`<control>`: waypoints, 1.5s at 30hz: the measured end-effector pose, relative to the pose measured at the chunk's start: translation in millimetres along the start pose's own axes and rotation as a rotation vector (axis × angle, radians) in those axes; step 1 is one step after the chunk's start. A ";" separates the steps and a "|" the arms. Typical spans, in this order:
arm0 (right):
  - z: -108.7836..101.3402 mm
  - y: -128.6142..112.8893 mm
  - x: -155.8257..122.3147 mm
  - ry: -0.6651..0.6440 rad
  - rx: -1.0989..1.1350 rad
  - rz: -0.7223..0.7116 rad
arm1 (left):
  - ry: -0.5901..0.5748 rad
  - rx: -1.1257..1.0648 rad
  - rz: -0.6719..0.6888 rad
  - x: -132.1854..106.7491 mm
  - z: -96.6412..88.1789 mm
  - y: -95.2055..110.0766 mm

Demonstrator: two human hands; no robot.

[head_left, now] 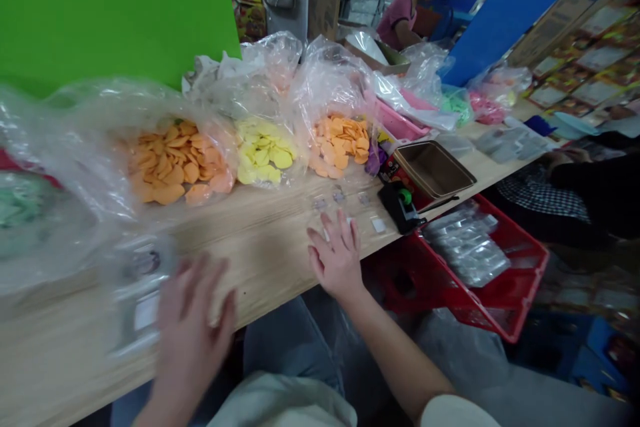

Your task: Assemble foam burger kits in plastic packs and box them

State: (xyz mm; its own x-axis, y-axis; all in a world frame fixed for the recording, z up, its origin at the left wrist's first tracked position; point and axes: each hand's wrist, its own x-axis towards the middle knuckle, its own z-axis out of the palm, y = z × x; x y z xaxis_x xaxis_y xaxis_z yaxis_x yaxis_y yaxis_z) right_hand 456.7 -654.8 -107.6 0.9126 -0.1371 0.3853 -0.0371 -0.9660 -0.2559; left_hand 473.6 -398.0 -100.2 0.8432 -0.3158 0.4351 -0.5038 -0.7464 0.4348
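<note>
My left hand (193,330), blurred by motion, hovers over the table beside clear plastic packets (145,310) that bear white labels; its thumb stands apart from the fingers and I see nothing in it. My right hand (337,257) is spread, fingers reaching toward small clear packets (336,197) near the front of the table. Whether its fingertips touch them I cannot tell. Behind the hands, open clear bags hold orange foam-like pieces (167,163), yellow pieces (263,153) and more orange pieces (340,140). A black tape dispenser (400,207) with green tape is right of my right hand.
A brown-lined box (435,170) stands beyond the dispenser. Below the table edge, a red crate (530,273) holds clear packets. Pale green pieces (23,207) lie bagged at far left. A green panel (110,13) rises behind. Other people sit at the back and right.
</note>
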 end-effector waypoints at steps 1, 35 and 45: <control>3.2 -6.6 -2.5 0.003 -0.031 0.039 | 0.046 0.075 -0.057 -10.3 -14.5 -23.8; 34.8 -186.4 8.2 -0.548 1.598 0.461 | 0.024 -0.202 -0.163 -16.2 -61.8 -74.8; 60.5 -108.1 -11.0 -0.326 1.493 0.814 | -0.260 -0.555 0.046 19.4 13.7 -30.2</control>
State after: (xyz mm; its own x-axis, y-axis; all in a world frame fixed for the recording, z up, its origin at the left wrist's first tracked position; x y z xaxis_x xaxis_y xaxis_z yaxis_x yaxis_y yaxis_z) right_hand 475.4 -535.6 -137.8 0.8979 -0.2187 -0.3820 -0.2864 0.3688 -0.8843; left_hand 507.8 -389.6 -115.7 0.8011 -0.5255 0.2866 -0.5043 -0.3345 0.7961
